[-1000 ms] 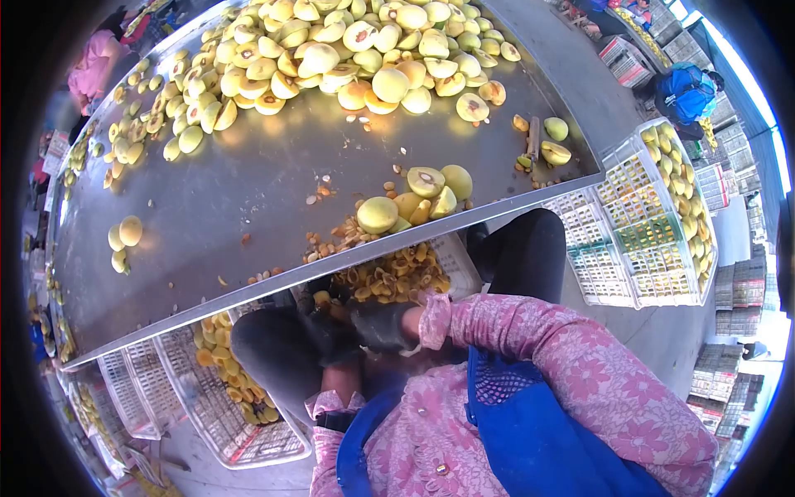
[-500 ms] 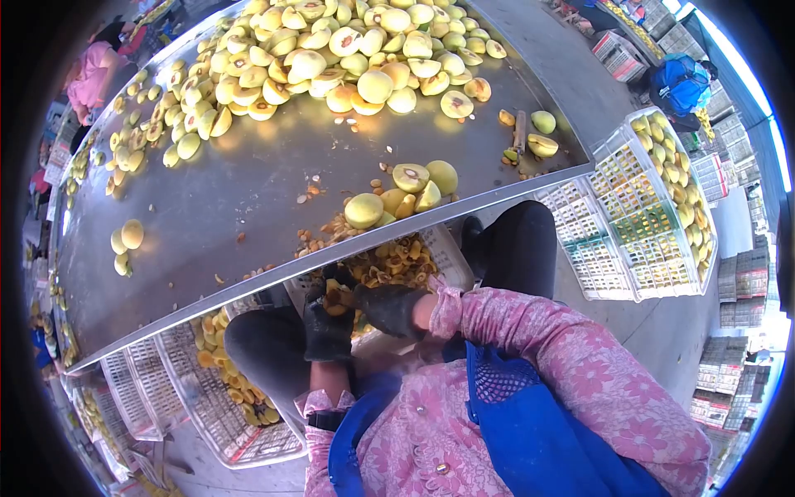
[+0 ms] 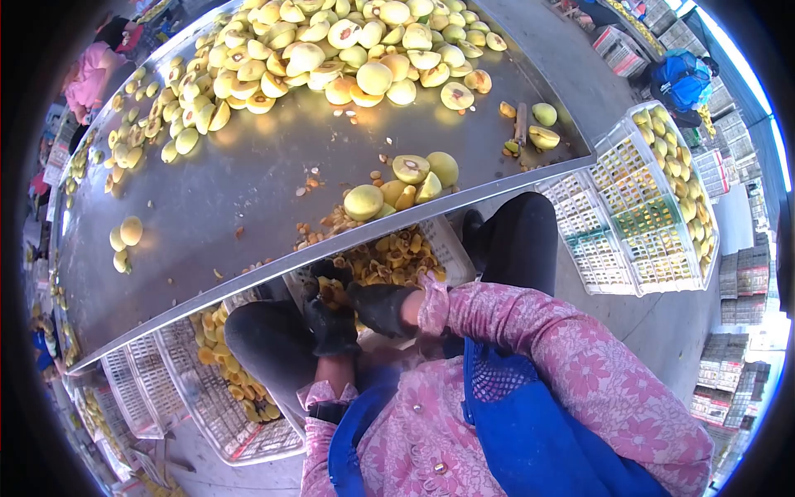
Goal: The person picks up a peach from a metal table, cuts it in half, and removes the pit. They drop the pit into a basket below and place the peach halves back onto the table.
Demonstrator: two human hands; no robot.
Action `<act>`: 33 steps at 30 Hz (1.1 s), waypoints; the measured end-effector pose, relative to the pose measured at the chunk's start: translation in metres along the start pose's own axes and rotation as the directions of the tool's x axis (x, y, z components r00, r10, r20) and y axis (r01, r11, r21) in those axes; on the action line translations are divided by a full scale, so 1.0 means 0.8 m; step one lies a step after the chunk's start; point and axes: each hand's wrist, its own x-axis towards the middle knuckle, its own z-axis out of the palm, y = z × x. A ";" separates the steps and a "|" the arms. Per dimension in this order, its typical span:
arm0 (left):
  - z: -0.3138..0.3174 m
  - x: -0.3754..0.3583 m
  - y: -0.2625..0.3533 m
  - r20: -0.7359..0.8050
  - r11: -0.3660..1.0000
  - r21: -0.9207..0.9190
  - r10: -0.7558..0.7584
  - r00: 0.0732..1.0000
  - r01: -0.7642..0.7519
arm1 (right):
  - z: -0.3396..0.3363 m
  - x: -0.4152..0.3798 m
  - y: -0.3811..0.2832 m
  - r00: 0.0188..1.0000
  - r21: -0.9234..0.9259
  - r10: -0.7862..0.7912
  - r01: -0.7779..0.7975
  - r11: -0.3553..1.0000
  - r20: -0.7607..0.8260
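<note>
Both hands wear dark gloves and meet just below the table's front edge. My left hand (image 3: 331,326) is closed round a yellow fruit piece (image 3: 333,293), seen between the two hands. Against that piece my right hand (image 3: 381,308) is also closed, its fingertips partly hidden. Beneath the hands and beyond them lies a crate (image 3: 447,253) of cut yellow fruit pieces (image 3: 393,261). On the metal table (image 3: 273,182), near its edge, a small group of whole and halved fruit (image 3: 363,202) sits beside scattered pits.
A large heap of halved fruit (image 3: 306,58) covers the table's far side. Full white crates (image 3: 629,224) stand at the right; another crate (image 3: 215,414) is at lower left. My knees (image 3: 530,240) flank the hands. Other people (image 3: 683,80) work farther back.
Both hands have shifted slightly, still together around the fruit piece. The left wrist has lowered a little. The fruit on the table lies as before.
</note>
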 end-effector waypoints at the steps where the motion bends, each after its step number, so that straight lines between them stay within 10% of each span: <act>1: -0.010 0.002 -0.002 -0.003 1.000 0.000 -0.002 1.000 0.002 | 0.001 0.001 0.003 0.998 -0.045 -0.057 0.058 0.997 0.025; 5: -0.004 0.003 -0.001 -0.109 0.995 0.095 0.013 0.994 -0.003 | 0.011 0.014 0.021 0.914 -0.199 -0.394 0.406 0.892 0.101; 8: 0.023 -0.005 0.002 -0.173 0.988 0.150 0.011 0.985 0.016 | 0.010 0.001 0.014 0.962 0.097 -0.217 0.203 0.974 0.163; 11: 0.024 0.001 -0.001 -0.153 0.985 0.173 0.028 0.988 -0.001 | 0.022 0.029 0.044 0.952 0.023 -0.290 0.289 0.957 0.099; 14: 0.014 0.007 -0.004 -0.110 0.991 0.136 0.027 0.994 -0.012 | 0.002 0.037 0.032 0.962 -0.046 -0.005 0.018 0.999 0.272; 18: 0.020 0.008 0.006 -0.067 0.987 0.076 -0.135 0.988 0.140 | -0.006 0.042 0.035 0.941 0.326 0.144 -0.246 0.913 0.306; 23: 0.007 0.012 -0.004 -0.095 0.961 0.249 -0.096 0.991 0.117 | 0.012 0.038 0.069 0.947 0.507 -0.066 -0.108 0.855 0.313; 27: -0.003 0.017 -0.025 -0.063 0.869 0.466 0.218 0.974 -0.164 | 0.027 0.032 0.048 0.989 -0.226 -0.073 0.100 0.969 0.126; 29: 0.001 0.015 -0.025 -0.087 0.876 0.450 0.239 0.967 -0.176 | 0.057 0.056 0.069 0.977 -0.187 -0.140 0.109 0.976 -0.158; 33: 0.006 0.008 -0.024 -0.129 0.910 0.383 0.222 0.966 -0.158 | 0.057 0.049 0.062 0.983 -0.237 -0.076 0.036 0.971 -0.166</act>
